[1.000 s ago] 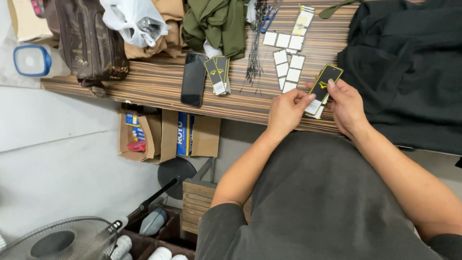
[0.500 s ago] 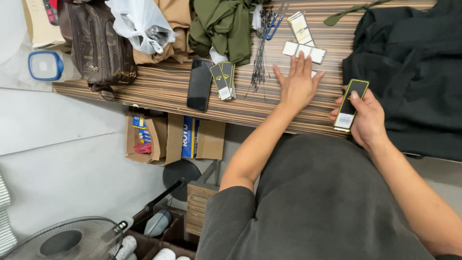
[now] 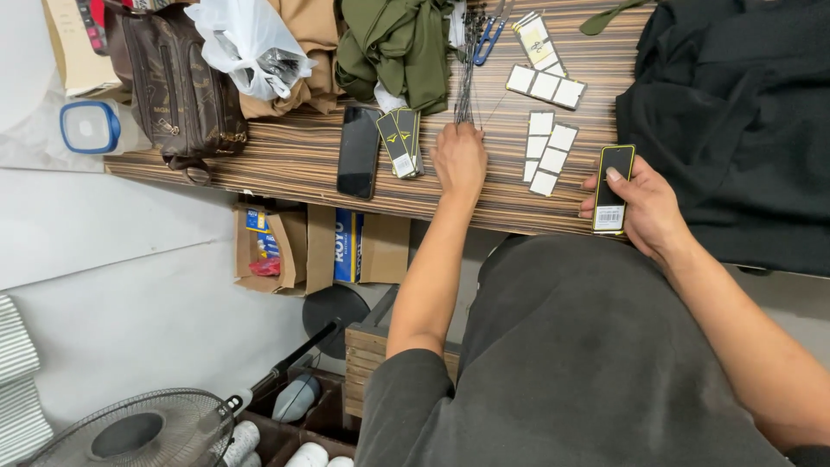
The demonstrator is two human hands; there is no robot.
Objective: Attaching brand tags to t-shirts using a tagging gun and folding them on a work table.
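Black hang tag (image 3: 612, 188) with a yellow border sits in the right hand (image 3: 644, 212), pinched upright between thumb and fingers at the near edge of the striped wooden table (image 3: 285, 160). The left hand (image 3: 459, 158) lies well apart from it, fingers curled down onto the lower ends of a bundle of thin black strings (image 3: 467, 73) that runs away across the table; whether it has one pinched cannot be told.

Just beside the left hand stands a small stack of matching tags (image 3: 401, 143), and next to that a dark phone (image 3: 359, 151). Between the two hands lie rows of white tag stickers (image 3: 546, 154), with blue-handled snips (image 3: 488, 30) farther back and a heap of black cloth (image 3: 735, 112) beyond the right hand.

Risks, as a judgement: the strings lie tight together, so a pull could drag several out at once or tangle them. The held tag hangs past the table edge and would fall to the floor if the grip slackened. A sweeping left wrist could knock over the tag stack or scatter the stickers.
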